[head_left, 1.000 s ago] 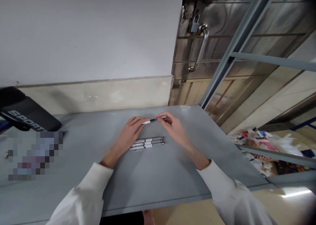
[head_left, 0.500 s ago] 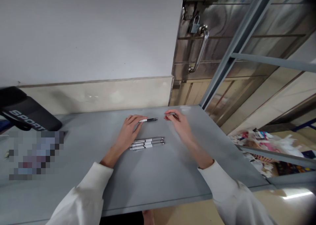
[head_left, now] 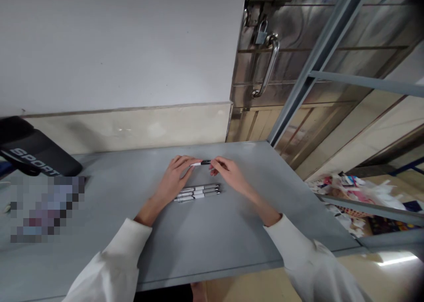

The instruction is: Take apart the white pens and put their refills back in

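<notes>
Between my two hands is a white-and-black pen (head_left: 201, 163), lying crosswise above the table. The fingers of my left hand (head_left: 172, 176) pinch its white end. My right hand (head_left: 228, 171) has its fingertips closed at the black end, which they partly hide. Closer to me, several white pens with clear and silver ends (head_left: 198, 192) lie side by side on the grey table (head_left: 212, 231). My left hand and wrist cover part of their left ends.
On the left stand a black case marked SPORT (head_left: 36, 152) and a blurred-out item (head_left: 49, 207). A wall rises behind the table. To the right are a grey metal frame (head_left: 308, 79), a padlocked metal door (head_left: 265, 63) and a shelf with bags and packets (head_left: 361, 191).
My right hand has moved left, from apart on the right to the pen's black end. My left hand stays nearly in place, holding the pen. The pens on the table have not moved.
</notes>
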The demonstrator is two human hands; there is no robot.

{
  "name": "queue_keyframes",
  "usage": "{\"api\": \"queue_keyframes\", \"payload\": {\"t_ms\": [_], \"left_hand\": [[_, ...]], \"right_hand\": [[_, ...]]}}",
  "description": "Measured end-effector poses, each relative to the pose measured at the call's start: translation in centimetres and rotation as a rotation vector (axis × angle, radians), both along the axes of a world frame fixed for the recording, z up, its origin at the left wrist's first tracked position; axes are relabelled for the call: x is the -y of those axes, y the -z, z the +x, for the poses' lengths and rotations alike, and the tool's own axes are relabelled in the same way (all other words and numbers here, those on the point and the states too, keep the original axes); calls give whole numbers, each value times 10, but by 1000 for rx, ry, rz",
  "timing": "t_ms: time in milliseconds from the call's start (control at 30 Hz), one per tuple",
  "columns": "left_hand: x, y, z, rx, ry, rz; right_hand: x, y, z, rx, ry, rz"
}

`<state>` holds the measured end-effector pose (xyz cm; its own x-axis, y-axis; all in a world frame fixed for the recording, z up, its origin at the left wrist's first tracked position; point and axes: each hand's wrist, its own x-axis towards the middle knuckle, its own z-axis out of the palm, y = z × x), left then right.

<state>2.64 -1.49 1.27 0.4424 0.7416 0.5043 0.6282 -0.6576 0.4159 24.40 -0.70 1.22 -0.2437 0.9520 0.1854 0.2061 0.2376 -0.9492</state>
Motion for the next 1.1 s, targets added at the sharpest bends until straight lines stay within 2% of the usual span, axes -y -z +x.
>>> {"api": "queue_keyframes", "payload": {"t_ms": [100, 367, 533, 733, 1100], "left_hand": [[-1, -1, -2, 1, 0, 4], [-10, 6, -17, 82, -158, 56], [-8, 13, -27, 62, -129, 6], [-4, 6, -25, 77, -62, -38], [-2, 5, -22, 96, -57, -59]], "right_hand": [[-3, -1, 7, 15, 15, 15], [-12, -8, 27, 42, 273, 110], [-11, -7, 25, -12, 284, 209], [-7, -10, 22, -17, 323, 295], [-6, -10, 20, -33, 306, 295]]}}
